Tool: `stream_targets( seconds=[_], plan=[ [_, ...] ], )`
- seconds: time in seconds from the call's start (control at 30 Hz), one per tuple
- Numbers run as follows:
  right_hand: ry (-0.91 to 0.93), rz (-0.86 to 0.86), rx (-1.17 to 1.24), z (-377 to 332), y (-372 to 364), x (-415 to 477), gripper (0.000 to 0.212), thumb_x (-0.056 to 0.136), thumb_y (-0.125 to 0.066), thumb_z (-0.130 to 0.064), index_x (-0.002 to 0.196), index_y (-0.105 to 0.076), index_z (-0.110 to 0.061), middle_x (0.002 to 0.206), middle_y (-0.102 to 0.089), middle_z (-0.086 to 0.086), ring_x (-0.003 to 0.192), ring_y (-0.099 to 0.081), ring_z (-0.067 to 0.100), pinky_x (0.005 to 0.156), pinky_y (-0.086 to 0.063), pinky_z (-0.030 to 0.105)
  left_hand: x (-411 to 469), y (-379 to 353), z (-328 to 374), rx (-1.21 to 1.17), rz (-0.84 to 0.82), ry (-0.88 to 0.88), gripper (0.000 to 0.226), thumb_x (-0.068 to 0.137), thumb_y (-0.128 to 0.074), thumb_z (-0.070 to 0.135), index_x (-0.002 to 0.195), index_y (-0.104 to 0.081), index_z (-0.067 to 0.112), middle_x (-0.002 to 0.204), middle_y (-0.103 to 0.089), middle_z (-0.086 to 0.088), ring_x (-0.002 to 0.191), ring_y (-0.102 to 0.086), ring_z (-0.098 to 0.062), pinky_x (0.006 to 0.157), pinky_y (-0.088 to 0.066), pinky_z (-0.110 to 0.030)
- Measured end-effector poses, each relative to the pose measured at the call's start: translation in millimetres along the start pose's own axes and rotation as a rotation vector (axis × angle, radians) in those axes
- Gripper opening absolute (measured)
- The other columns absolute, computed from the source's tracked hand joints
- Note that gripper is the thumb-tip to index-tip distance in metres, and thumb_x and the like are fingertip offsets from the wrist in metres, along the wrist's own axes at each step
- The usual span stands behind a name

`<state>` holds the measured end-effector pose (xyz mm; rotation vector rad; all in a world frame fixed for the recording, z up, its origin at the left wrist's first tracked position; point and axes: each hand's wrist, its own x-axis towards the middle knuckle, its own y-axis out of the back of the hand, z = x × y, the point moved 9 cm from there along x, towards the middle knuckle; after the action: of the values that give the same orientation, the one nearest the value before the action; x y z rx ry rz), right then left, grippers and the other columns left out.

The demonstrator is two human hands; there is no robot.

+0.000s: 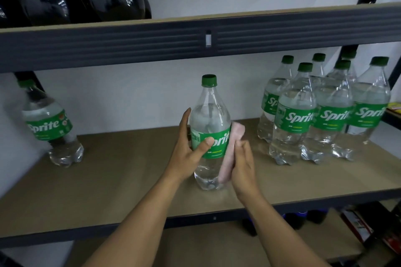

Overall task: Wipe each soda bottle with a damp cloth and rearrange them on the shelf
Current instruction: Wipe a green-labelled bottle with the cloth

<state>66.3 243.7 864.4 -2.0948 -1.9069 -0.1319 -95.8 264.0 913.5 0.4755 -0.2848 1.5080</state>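
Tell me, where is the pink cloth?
In the head view, the cloth is mid-frame, held by the right hand against the right side of the bottle that the left hand grips.

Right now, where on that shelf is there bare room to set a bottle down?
The shelf is bare between the lone left bottle and the held bottle, and along its front edge. The right end is crowded with clustered bottles.

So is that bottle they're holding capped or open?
Capped: a green cap sits on the held bottle, which the left hand grips while the right hand holds a pink cloth against it.
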Motion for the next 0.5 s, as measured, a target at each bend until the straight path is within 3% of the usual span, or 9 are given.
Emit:
stream_targets(
  seconds=[0.1, 0.2, 0.27, 0.33, 0.4, 0.5],
  plan=[
    [-0.036, 0.007, -0.001, 7.2, -4.8, 3.2, 0.034, 0.099, -0.047, -0.061, 0.121, -0.05, -0.035, 0.13, -0.063, 0.002, 0.115, -0.065, 0.014, 0.097, -0.054, 0.033, -0.3, -6.5, 2.0, -0.036, -0.01, -0.007, 0.091, 0.081, -0.075, 0.066, 0.156, -0.028, 0.042, 0.144, -0.057, 0.014, 0.131, -0.059, -0.008, 0.095, -0.054, -0.023],
    [0.146, -0.016, -0.105, -51.2, -23.0, 29.7, 0.054, 0.101, -0.041, -0.062, 0.151, -0.038, -0.042, 0.15, -0.052, -0.007, 0.136, -0.054, 0.012, 0.112, -0.046, 0.041, -0.6, -9.4, 0.9, -0.134, -0.028, -0.013, 0.077, 0.092, -0.063, 0.044, 0.158, -0.028, 0.028, 0.145, -0.059, 0.009, 0.136, -0.057, -0.018, 0.102, -0.051, -0.029],
    [0.339, -0.014, -0.209, -94.6, -32.4, 42.6, 0.056, 0.103, -0.037, -0.063, 0.154, -0.04, -0.039, 0.147, -0.054, -0.015, 0.137, -0.053, 0.011, 0.113, -0.045, 0.041, 0.4, -8.4, 0.1, -0.164, -0.03, -0.014, 0.073, 0.093, -0.061, 0.037, 0.158, -0.03, 0.026, 0.146, -0.058, 0.002, 0.137, -0.057, -0.024, 0.103, -0.052, -0.034],
    [0.467, -0.001, -0.309, -113.8, -34.7, 44.0, 0.047, 0.104, -0.036, -0.06, 0.15, -0.04, -0.052, 0.14, -0.051, -0.035, 0.134, -0.05, 0.004, 0.112, -0.043, 0.036, 1.6, -9.4, -0.7, -0.166, -0.036, -0.024, 0.078, 0.093, -0.064, 0.035, 0.16, -0.027, 0.022, 0.148, -0.056, -0.003, 0.137, -0.056, -0.027, 0.105, -0.053, -0.04],
    [0.493, -0.007, -0.342, -103.3, -32.8, 38.2, 0.043, 0.104, -0.035, -0.057, 0.147, -0.035, -0.061, 0.139, -0.048, -0.043, 0.134, -0.047, -0.005, 0.112, -0.042, 0.033, 2.8, -9.1, -1.4, -0.148, -0.013, -0.016, 0.09, 0.089, -0.074, 0.046, 0.161, -0.025, 0.024, 0.151, -0.054, -0.003, 0.137, -0.056, -0.026, 0.107, -0.053, -0.045],
    [0.328, -0.058, -0.156, -36.3, -18.7, 18.2, 0.054, 0.107, -0.036, -0.051, 0.158, -0.035, -0.035, 0.148, -0.052, -0.026, 0.14, -0.049, 0.0, 0.113, -0.045, 0.027, 4.6, -11.1, -1.6, -0.137, 0.013, -0.019, 0.092, 0.078, -0.082, 0.062, 0.153, -0.035, 0.034, 0.142, -0.061, 0.002, 0.131, -0.061, -0.027, 0.101, -0.055, -0.039]
  ],
)
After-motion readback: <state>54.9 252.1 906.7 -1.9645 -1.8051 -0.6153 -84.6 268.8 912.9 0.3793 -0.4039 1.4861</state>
